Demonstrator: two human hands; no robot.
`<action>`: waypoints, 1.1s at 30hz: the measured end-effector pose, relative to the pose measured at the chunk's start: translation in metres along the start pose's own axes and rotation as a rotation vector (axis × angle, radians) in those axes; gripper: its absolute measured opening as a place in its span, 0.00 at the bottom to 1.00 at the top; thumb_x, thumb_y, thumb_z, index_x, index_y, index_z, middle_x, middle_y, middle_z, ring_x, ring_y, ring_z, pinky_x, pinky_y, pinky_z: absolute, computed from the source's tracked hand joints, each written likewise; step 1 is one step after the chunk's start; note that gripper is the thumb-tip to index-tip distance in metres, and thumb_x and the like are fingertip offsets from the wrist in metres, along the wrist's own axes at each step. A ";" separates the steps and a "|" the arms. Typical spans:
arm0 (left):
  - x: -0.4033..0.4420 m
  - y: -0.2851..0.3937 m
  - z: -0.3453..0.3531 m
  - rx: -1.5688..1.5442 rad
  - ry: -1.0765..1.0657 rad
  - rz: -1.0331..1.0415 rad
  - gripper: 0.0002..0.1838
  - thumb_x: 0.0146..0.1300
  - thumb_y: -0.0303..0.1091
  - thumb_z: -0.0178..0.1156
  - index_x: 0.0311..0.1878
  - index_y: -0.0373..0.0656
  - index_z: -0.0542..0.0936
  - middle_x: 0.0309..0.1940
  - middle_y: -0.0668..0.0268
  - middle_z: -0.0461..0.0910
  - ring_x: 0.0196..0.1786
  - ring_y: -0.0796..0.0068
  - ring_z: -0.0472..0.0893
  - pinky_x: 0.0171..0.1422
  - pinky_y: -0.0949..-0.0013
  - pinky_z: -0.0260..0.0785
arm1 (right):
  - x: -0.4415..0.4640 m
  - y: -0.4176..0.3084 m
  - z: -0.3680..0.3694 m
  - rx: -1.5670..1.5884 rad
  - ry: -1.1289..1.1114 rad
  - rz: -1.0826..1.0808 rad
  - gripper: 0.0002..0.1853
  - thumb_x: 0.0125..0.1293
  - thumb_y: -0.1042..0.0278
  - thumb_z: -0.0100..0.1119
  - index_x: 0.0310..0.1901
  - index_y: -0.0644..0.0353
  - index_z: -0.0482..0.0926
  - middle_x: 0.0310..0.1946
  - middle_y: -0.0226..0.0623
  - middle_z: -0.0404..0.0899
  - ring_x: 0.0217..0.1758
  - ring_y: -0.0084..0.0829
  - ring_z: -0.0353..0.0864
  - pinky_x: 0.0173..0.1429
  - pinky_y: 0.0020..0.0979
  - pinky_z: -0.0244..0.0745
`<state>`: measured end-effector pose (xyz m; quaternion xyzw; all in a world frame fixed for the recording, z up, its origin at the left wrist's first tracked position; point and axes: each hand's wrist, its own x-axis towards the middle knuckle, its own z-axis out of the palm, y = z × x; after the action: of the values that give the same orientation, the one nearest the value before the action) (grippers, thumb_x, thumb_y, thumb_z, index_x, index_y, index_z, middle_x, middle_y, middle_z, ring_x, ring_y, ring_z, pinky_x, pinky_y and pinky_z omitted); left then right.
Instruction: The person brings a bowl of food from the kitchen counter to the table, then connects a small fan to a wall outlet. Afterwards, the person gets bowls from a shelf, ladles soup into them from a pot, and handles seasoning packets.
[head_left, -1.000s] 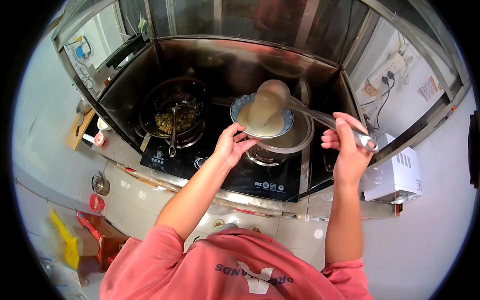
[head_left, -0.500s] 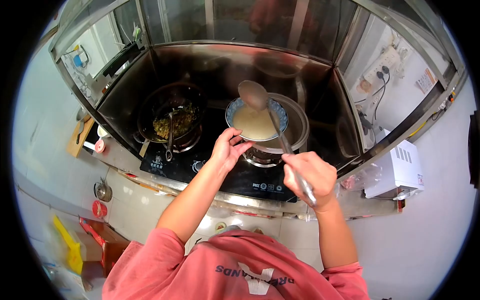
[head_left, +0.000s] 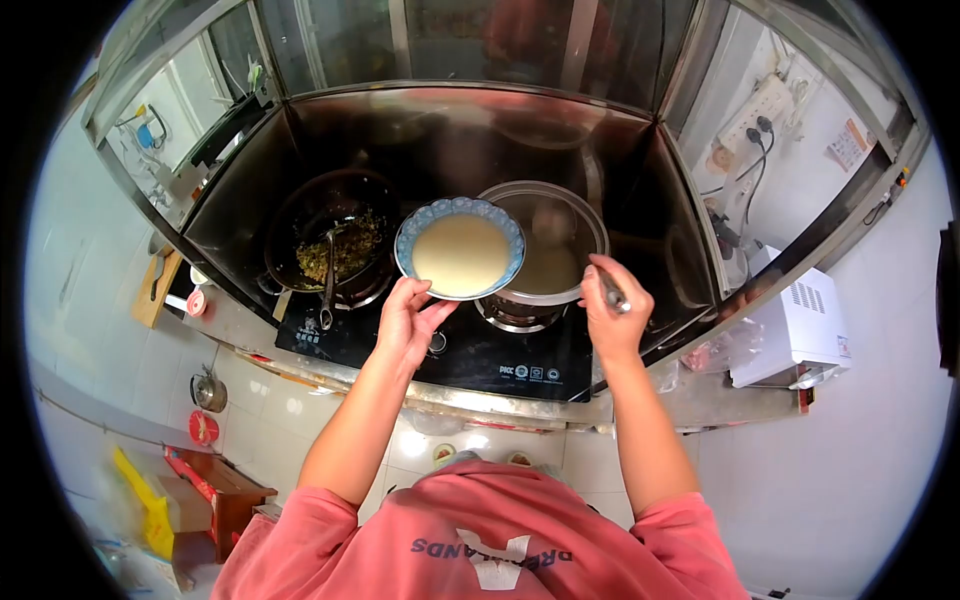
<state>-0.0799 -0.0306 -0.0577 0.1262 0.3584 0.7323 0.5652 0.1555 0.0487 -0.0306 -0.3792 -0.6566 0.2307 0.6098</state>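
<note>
My left hand (head_left: pixel 405 322) grips the near rim of a blue-patterned bowl (head_left: pixel 459 206) nearly full of pale, creamy liquid. The bowl is held above the stove, overlapping the left side of a metal pot (head_left: pixel 603 232). In my right hand (head_left: pixel 618 318) is a metal ladle (head_left: pixel 614 295), its handle end pointing toward me. The ladle's head is down inside the pot, blurred by steam or motion. Pale liquid shows in the pot. Left of the bowl stands a dark wok (head_left: pixel 285 205) of chopped greenish-yellow food, with a metal spoon (head_left: pixel 330 275) resting in it.
The black glass stove (head_left: pixel 450 375) sits inside metal splash walls (head_left: pixel 450 115). A white appliance (head_left: pixel 795 330) and a plastic bag (head_left: pixel 725 350) are on the right. At left are a wooden board (head_left: pixel 155 295) with a knife and a red-lidded container (head_left: pixel 197 302).
The bowl has moved left, from over the pot to beside it. My right hand has tipped the ladle, whose head has gone from above the bowl down into the pot.
</note>
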 end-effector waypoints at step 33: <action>-0.036 0.004 -0.021 0.024 0.032 -0.074 0.19 0.55 0.33 0.55 0.49 0.37 0.69 0.47 0.54 0.73 0.49 0.58 0.77 0.54 0.59 0.74 | 0.044 -0.023 -0.008 0.362 0.276 0.484 0.10 0.57 0.71 0.55 0.32 0.72 0.77 0.15 0.40 0.75 0.12 0.25 0.73 0.16 0.22 0.70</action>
<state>-0.0832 -0.0715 -0.0620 0.1076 0.3806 0.7085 0.5845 0.1597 0.0682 0.0159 -0.4373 -0.4073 0.4282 0.6779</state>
